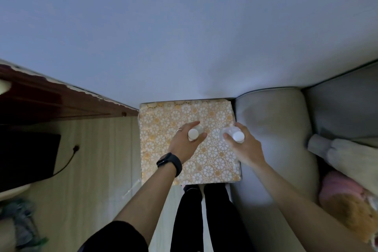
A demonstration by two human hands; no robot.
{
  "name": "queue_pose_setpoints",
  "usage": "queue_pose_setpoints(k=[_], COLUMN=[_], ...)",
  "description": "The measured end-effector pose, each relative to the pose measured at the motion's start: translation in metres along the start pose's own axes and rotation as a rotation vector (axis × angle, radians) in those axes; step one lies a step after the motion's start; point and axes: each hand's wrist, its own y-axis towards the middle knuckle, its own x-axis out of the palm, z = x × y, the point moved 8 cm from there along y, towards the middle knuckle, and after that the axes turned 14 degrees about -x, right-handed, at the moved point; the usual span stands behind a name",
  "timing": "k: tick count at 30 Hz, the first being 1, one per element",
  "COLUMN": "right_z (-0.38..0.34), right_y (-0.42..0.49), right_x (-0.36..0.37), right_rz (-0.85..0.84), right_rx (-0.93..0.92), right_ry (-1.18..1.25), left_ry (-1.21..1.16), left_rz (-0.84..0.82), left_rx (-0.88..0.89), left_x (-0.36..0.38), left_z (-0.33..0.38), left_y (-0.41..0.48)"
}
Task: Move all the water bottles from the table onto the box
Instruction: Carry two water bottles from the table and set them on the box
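I look straight down at a square box (163, 112) covered in an orange cloth with white flowers. My left hand (185, 143), with a ring and a dark wristband, grips a clear water bottle (193, 133) with a white cap, upright over the box's middle. My right hand (244, 146) grips a second clear bottle (238, 136) with a white cap over the box's right side. Both bottles are seen from above; I cannot tell whether their bases touch the cloth.
A grey sofa arm (274, 133) stands close against the box's right side, with cushions and a soft toy (351, 206) further right. A dark wooden table edge (61, 98) and a black object with a cable lie at the left. My legs stand at the box's near edge.
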Motion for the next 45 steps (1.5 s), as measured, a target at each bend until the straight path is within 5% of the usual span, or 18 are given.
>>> queue_pose_setpoints(k=[9,37,45], right_z=[0.008,-0.034,-0.033], right_y=[0.002,0.097,0.114], right_x=[-0.006,-0.017,-0.024], right_rz=[-0.086,0.026,-0.015], right_rx=[-0.036,-0.163,-0.110], right_ry=[-0.173,-0.008,0.062], left_ry=[0.263,-0.025,0.024], left_rz=[-0.062,0.160,0.076], left_rx=[-0.071,0.031,-0.018], left_x=[-0.003,0.010,0.014], left_z=[-0.008,0.085,0.079], left_y=[0.018,0.063,0.080])
